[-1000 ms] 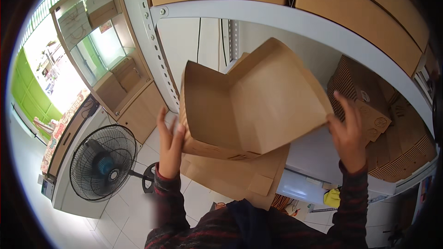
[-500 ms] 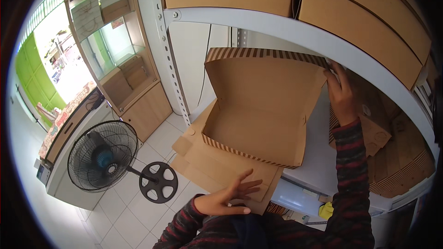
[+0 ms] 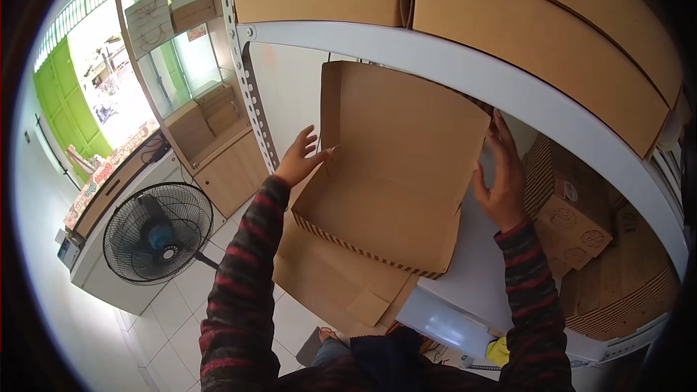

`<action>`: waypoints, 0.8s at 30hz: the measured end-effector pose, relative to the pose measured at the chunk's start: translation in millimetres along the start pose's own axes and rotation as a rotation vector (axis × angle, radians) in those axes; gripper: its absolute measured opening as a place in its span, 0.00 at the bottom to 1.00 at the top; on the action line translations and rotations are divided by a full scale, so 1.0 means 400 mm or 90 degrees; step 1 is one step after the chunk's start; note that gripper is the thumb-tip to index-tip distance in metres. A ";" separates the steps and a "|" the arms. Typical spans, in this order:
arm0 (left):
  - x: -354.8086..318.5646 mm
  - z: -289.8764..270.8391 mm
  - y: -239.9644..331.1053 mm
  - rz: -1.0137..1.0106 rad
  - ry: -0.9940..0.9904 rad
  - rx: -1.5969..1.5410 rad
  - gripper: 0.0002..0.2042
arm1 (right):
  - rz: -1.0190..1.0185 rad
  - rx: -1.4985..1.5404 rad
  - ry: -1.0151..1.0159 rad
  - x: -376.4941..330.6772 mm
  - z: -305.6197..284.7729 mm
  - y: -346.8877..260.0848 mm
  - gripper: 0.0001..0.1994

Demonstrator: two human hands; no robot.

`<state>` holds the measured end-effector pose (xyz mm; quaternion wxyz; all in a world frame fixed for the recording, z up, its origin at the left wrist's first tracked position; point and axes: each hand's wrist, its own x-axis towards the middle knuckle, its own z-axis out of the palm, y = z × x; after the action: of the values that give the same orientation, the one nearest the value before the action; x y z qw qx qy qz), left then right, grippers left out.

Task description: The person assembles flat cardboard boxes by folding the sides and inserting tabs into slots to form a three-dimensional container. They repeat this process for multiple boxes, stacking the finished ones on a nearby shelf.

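An open cardboard box (image 3: 392, 167) with a brown striped outside stands on the shelf before me, its lid raised and leaning back. My left hand (image 3: 299, 161) is at its left side by the hinge corner, with the fingers spread and the thumb reaching to the box's edge. Along the right side of the lid, my right hand (image 3: 502, 181) has its fingers stretched up and its thumb apart; whether it touches the lid is hard to tell. Flat brown cardboard (image 3: 327, 265) lies under the box and juts over the front edge.
Brown boxes (image 3: 537, 43) fill the upper shelf, above a grey metal beam (image 3: 406, 43). Folded striped boxes (image 3: 617, 276) and a box with round marks (image 3: 573, 218) lie at the right. On the left are a black fan (image 3: 158, 236) and a glass-front cabinet (image 3: 229, 181).
My left hand has risen from the front cardboard to the box's left side. My right hand has slid down from the lid's upper corner. The lid leans further back.
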<state>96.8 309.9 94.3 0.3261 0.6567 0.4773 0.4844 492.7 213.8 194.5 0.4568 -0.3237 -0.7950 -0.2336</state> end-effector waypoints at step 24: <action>-0.100 0.009 0.021 -0.059 0.019 0.157 0.10 | 0.518 0.077 -0.122 -0.130 0.154 0.016 0.10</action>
<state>99.8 269.6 87.7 0.2580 0.6618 0.5679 0.4158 481.5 243.6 120.4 0.4539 -0.6042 -0.6534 0.0439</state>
